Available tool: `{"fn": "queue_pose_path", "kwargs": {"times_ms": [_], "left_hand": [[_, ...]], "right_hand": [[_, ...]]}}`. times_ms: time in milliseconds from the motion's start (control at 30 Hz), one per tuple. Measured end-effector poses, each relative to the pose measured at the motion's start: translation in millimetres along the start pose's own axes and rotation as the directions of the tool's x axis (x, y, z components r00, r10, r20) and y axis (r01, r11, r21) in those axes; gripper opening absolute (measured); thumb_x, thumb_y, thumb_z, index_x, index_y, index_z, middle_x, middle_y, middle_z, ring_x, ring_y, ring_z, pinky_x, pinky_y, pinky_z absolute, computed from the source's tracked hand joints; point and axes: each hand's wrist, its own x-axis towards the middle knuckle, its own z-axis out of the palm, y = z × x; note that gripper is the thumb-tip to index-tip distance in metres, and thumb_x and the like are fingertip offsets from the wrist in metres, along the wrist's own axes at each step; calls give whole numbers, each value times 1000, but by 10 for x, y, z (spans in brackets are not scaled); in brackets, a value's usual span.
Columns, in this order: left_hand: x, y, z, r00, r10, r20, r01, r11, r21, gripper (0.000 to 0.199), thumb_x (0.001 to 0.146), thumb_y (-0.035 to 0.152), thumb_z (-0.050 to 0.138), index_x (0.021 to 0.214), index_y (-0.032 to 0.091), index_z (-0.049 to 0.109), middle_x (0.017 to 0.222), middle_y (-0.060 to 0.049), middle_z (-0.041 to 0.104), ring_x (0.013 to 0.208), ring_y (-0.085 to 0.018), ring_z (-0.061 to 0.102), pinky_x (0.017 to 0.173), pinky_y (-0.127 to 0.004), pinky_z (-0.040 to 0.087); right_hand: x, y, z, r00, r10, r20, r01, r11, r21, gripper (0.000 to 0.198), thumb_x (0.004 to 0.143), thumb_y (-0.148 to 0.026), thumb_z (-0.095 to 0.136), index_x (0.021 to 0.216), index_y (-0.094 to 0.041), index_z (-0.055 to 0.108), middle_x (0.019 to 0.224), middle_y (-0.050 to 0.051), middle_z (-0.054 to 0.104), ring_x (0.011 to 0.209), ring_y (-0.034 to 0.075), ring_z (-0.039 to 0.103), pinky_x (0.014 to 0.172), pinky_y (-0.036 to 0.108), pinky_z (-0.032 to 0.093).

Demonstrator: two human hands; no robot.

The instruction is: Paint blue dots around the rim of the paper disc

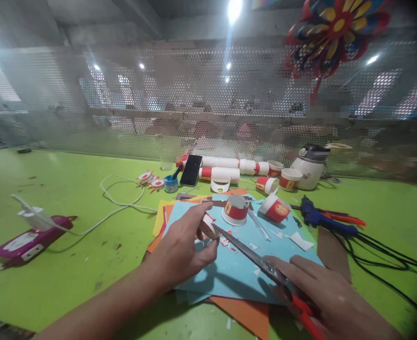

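Green table (123,250) under you, perforated screen (194,89) rising behind it, big flower ornament (339,26) up at one o'clock, and we're right over the work! Take the middle of the blue paper (237,278) as the clock's hub, twelve pointing away from you. Your left hand (183,245) sits at nine, thumb and fingers clamped on a small white cup piece (208,225), and that piece hovers off the paper at ten. Down at four, your right hand (329,293) is wrapped round the scissors (247,252) by their red handles.

Why hold it so? Likely your left grip steadies the piece and offers its edge, leaving the right free to steer the blades. And the sheets underneath probably catch the scraps (226,242) and shield the tabletop.

Now the lines! The scissors' long axis runs from four to ten, handles near you, tip pointing at ten and meeting the cup piece's near edge. Whether the blades are parted, you can't tell from here. As for the piece, your fingers hide too much to read its long axis.

Round the rest: a cup (235,212) stands at twelve, a tilted cup (275,208) lies at one, and the glue gun (325,219) waits at two, within easy reach.
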Motion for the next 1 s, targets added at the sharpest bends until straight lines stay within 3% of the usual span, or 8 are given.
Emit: {"fn": "queue_pose_path", "kwargs": {"times_ms": [167, 333, 533, 667, 733, 833, 1000], "left_hand": [[15, 22, -8, 999, 39, -21, -39, 999, 7, 64, 81, 9, 56, 141, 22, 36, 125, -9, 60, 74, -10, 62, 78, -30, 59], [14, 23, 3, 997, 66, -43, -67, 997, -27, 66, 80, 7, 56, 142, 19, 38, 118, -8, 64, 71, -9, 61, 76, -27, 58], [33, -40, 4, 999, 30, -40, -31, 999, -23, 56, 78, 9, 59, 133, 11, 49, 88, -3, 66, 69, -13, 62, 71, -30, 57], [57, -43, 3, 998, -59, -9, 58, 994, -94, 50, 80, 12, 59, 129, 10, 53, 84, -3, 66, 67, -14, 63, 72, -35, 58], [68, -5, -1, 993, -106, 43, 113, 972, -204, 49, 80, 13, 60, 129, 11, 53, 87, -4, 67, 67, -14, 64, 73, -35, 60], [86, 64, -20, 985, -143, 96, 169, 907, -385, 49, 83, 16, 61, 131, 17, 48, 109, -9, 66, 73, -13, 67, 76, -33, 61], [114, 116, -89, 970, -209, 127, 243, 764, -597, 36, 84, 20, 67, 111, 19, 45, 128, -17, 59, 90, -17, 69, 75, -31, 59]], "right_hand": [[-49, 24, 59, 1000, 19, 12, -20, 998, 56, 48, 85, -12, 56, 131, -26, 59, 85, 4, 67, 73, 18, 68, 63, 27, 55], [-36, 40, 49, 996, -70, 62, 70, 998, -5, 48, 86, -13, 58, 133, -20, 55, 83, 4, 68, 71, 18, 68, 60, 26, 56], [86, -2, -34, 986, -147, -79, 134, 980, -148, 33, 86, -15, 52, 118, -16, 62, 71, 4, 66, 57, 21, 67, 45, 30, 55], [119, 37, -81, 986, -81, -144, 69, 994, -84, 26, 92, -25, 54, 115, -22, 63, 77, 4, 72, 65, 21, 73, 54, 31, 62], [127, 67, -87, 984, -40, -176, 31, 998, -53, 23, 93, -30, 54, 112, -23, 65, 85, 5, 77, 72, 21, 76, 60, 31, 64], [135, 110, -79, 992, 10, -126, -12, 1000, -14, 24, 93, -27, 54, 113, -23, 67, 98, 7, 79, 84, 22, 77, 68, 30, 65], [140, 144, -73, 995, 88, -50, -91, 994, -57, 41, 84, -16, 53, 122, -21, 66, 108, 13, 76, 92, 26, 76, 71, 35, 65]]}}
